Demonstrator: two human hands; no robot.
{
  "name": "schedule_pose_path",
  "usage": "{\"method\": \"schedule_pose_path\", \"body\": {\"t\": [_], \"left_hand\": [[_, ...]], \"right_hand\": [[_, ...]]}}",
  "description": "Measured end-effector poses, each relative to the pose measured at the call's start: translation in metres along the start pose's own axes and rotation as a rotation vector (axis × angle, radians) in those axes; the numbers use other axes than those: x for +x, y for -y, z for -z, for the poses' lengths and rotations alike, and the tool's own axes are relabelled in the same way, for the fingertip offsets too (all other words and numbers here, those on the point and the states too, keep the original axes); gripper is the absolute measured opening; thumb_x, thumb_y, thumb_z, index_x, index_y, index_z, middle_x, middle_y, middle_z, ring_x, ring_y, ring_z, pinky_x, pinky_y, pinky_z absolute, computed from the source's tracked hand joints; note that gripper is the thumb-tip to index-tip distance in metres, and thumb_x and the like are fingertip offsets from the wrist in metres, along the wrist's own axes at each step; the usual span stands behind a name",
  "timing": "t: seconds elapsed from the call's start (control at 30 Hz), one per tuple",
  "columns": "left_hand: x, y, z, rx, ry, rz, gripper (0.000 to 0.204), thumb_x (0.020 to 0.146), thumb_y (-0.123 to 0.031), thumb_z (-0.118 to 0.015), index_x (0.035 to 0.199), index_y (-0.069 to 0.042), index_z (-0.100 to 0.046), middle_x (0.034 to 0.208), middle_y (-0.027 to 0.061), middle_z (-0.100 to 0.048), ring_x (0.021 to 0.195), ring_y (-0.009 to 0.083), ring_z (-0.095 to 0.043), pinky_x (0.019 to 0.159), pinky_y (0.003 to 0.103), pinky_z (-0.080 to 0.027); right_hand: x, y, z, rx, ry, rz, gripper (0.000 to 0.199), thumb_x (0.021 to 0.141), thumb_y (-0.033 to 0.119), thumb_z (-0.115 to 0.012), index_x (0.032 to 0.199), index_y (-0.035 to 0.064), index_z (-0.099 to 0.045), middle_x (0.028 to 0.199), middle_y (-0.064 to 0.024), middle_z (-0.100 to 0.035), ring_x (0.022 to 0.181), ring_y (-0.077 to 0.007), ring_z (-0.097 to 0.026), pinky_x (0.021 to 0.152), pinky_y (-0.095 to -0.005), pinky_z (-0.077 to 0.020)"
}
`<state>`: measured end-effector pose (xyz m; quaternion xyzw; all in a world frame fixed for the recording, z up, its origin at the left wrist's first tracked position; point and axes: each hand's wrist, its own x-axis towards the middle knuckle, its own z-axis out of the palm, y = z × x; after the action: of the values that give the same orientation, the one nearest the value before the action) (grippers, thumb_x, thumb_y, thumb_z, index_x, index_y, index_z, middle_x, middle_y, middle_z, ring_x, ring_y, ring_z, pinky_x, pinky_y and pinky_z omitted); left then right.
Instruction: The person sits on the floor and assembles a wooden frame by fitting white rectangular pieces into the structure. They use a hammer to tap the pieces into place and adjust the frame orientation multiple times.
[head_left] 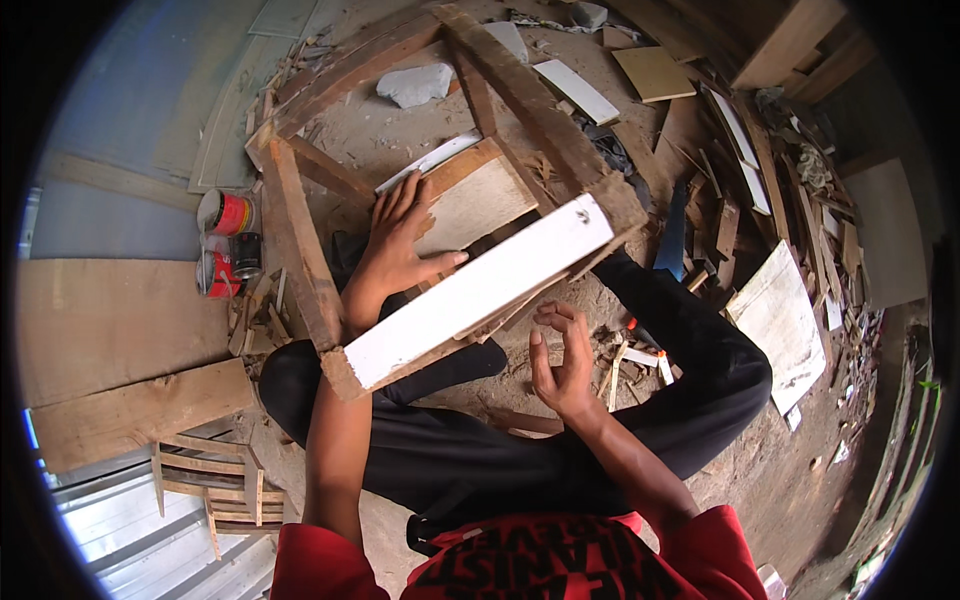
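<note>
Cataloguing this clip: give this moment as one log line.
left hand: inside wooden frame, at inner panel | right hand: off frame, loosely curled, nothing visibly held

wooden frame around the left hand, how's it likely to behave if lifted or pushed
The wooden frame is probably stiff, as thick beams join to form it. It may feel light for its span, being largely open between them. Its smooth-looking white strip could be slipperier than the rough brown wood.
</note>
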<state>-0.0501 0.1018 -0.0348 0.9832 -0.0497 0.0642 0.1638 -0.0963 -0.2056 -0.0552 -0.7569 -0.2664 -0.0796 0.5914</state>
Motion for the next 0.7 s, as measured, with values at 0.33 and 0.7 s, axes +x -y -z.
{"method": "schedule_pose_path", "body": {"t": [0.33, 0.7], "left_hand": [[0.022, 0.051, -0.023, 0.221, 0.045, -0.022, 0.076, 0.096, -0.042, -0.057, 0.152, 0.000, -0.027, 0.158, 0.0261, -0.024, 0.148, 0.0383, -0.019, 0.120, 0.052, -0.012], [-0.037, -0.019, 0.037, -0.998, -0.193, 0.407, 0.054, 0.103, -0.040, -0.048, 0.132, 0.004, -0.055, 0.143, 0.0200, -0.050, 0.135, 0.0296, -0.046, 0.111, 0.041, -0.038]], "right_hand": [[0.013, 0.006, -0.032, 0.862, 0.002, -0.917, 0.054, 0.099, 0.045, -0.059, 0.121, -0.0034, -0.052, 0.106, -0.0103, -0.058, 0.100, -0.0171, -0.059, 0.092, -0.0331, -0.0497], [-0.027, -0.034, 0.002, 0.775, 0.016, -0.754, 0.044, 0.101, 0.034, -0.058, 0.123, -0.0034, -0.053, 0.105, -0.0101, -0.065, 0.095, -0.0177, -0.063, 0.085, -0.0319, -0.0511]]}}
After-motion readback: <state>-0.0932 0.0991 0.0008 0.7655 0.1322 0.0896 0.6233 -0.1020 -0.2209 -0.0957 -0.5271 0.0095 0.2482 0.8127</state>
